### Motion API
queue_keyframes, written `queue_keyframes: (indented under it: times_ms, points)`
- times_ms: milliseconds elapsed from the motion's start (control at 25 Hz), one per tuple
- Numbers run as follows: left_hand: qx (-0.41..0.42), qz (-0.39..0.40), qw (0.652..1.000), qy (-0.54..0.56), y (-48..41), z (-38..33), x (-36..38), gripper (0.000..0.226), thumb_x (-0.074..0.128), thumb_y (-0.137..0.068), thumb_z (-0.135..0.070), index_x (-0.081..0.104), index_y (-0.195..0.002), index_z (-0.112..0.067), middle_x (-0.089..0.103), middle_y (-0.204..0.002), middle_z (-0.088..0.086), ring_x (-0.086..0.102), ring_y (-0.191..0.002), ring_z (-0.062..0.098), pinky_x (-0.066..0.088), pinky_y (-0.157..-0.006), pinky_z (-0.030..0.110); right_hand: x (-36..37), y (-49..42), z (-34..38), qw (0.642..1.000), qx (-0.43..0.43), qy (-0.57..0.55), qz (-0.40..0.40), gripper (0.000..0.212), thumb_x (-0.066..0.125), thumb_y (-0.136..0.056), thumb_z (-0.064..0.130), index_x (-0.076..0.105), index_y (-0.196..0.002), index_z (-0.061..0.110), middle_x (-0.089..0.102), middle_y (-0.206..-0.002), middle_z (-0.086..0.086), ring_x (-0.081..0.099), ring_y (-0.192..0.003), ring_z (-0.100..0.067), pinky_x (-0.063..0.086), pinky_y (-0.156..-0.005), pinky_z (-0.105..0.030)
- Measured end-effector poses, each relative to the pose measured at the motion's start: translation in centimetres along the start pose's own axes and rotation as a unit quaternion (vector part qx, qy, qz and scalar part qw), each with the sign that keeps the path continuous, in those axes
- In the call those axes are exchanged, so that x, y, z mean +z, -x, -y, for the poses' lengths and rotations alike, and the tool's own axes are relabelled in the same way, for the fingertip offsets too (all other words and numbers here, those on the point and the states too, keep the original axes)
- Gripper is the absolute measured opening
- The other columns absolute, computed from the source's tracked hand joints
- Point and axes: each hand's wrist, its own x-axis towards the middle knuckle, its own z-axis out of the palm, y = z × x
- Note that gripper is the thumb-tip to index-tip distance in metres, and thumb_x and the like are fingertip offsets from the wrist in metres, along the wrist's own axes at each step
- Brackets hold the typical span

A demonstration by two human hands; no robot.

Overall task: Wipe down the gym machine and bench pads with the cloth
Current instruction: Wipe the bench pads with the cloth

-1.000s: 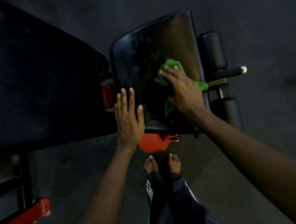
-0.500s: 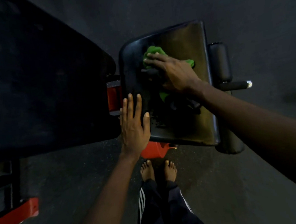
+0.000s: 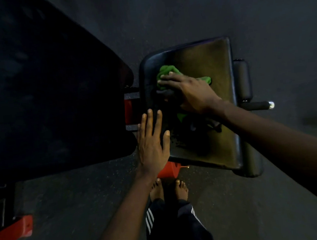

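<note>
Right hand (image 3: 192, 93) flat on green cloth (image 3: 166, 74), fingers straight and together, pressing it onto far-left part of black seat pad (image 3: 213, 134). Left hand (image 3: 152, 143), fingers straight, slightly apart, rests on pad's near-left edge.

I record the cloth (image 3: 165, 71) on the seat pad (image 3: 216, 102), under the right hand (image 3: 192, 93). The left hand (image 3: 152, 145) rests on its left edge. The long pad (image 3: 44, 92) lies left, the roller pad (image 3: 244, 80) right.

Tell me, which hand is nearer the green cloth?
Right. The right hand presses on the green cloth atop the seat pad; the left hand rests on the pad's edge, apart from it.
</note>
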Motion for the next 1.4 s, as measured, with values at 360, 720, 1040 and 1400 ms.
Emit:
queue_keyframes:
  times_ms: [360,720,1040,1400]
  points:
    - [-0.031,-0.013,0.999,-0.022,0.8,-0.3,0.2,0.061,0.026,-0.108,-0.045,0.014,-0.160,-0.016,0.006,-0.168,0.009,-0.001,-0.155,0.019,0.007,-0.126,0.042,0.5,-3.5,1.8,0.995,-0.064,0.059,0.039,0.058,0.062,-0.096,0.038,0.047,-0.149,0.023,0.042,-0.156,-0.002,0.036,-0.146,-0.024,0.036,-0.113,-0.040]
    - [-0.133,-0.035,0.990,0.033,3.2,-2.1,0.7,0.062,0.014,-0.107,-0.048,0.005,-0.161,-0.019,-0.004,-0.168,0.002,-0.008,-0.154,0.012,-0.002,-0.125,0.038,-0.2,-9.0,1.8,0.996,-0.021,0.075,0.032,0.052,0.061,-0.096,0.031,0.049,-0.146,0.025,0.045,-0.152,0.000,0.050,-0.132,-0.029,0.044,-0.099,-0.040]
    - [-0.184,-0.052,0.977,0.094,5.2,-2.3,1.3,0.063,0.018,-0.107,-0.047,0.002,-0.161,-0.019,-0.004,-0.168,-0.002,-0.007,-0.154,0.008,0.001,-0.125,0.035,1.8,-3.3,3.1,0.984,-0.152,0.058,0.075,0.048,0.058,-0.100,0.038,0.051,-0.145,0.023,0.048,-0.151,-0.005,0.047,-0.137,-0.026,0.043,-0.105,-0.040]
    - [-0.179,-0.036,0.976,0.121,5.6,-1.7,1.2,0.062,0.015,-0.105,-0.051,0.001,-0.161,-0.027,-0.005,-0.168,-0.008,-0.007,-0.153,0.003,0.001,-0.125,0.040,2.2,-5.9,3.9,0.997,-0.030,0.070,-0.009,0.044,0.054,-0.099,0.047,0.056,-0.137,0.024,0.055,-0.140,-0.002,0.056,-0.123,-0.025,0.046,-0.095,-0.034]
